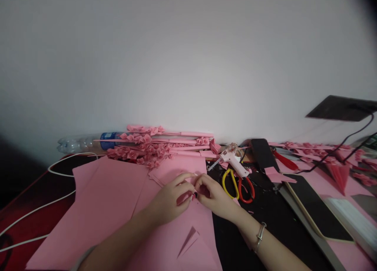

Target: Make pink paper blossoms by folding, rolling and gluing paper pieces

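My left hand (170, 200) and my right hand (214, 197) meet over large pink paper sheets (112, 208) on the table. Both pinch a small folded pink paper piece (196, 186) between their fingertips. A bracelet sits on my right wrist (260, 235). Behind the hands lies a pile of pink paper flowers on rolled stems (153, 147).
A clear plastic bottle (88, 142) lies by the wall. A pink glue gun (232, 161) and two scissors, yellow (229, 182) and red (246, 188), lie right of my hands. White cable (44, 206) runs at left. A dark tablet (316, 206) and more pink pieces are at right.
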The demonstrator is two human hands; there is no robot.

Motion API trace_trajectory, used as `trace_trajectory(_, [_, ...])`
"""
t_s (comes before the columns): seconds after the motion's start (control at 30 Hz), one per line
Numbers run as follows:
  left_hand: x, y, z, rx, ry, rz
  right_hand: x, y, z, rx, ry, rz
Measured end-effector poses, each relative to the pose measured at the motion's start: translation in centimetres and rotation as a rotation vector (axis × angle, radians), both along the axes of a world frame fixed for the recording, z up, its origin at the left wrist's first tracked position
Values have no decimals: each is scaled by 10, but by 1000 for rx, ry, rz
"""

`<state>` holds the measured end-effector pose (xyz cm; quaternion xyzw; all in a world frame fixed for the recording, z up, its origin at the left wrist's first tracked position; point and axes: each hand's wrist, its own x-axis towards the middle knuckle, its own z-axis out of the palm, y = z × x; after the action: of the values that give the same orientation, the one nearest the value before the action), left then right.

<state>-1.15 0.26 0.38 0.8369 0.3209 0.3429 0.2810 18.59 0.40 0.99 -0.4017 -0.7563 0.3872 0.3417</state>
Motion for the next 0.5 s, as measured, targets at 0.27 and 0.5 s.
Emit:
trace_trajectory(0.27, [0,-2,3,-15,-4,-3,0,0,-1,2,-11,6])
trace_trajectory(0.5, [0,-1,1,-21,-17,-7,0,0,-1,2,1,7])
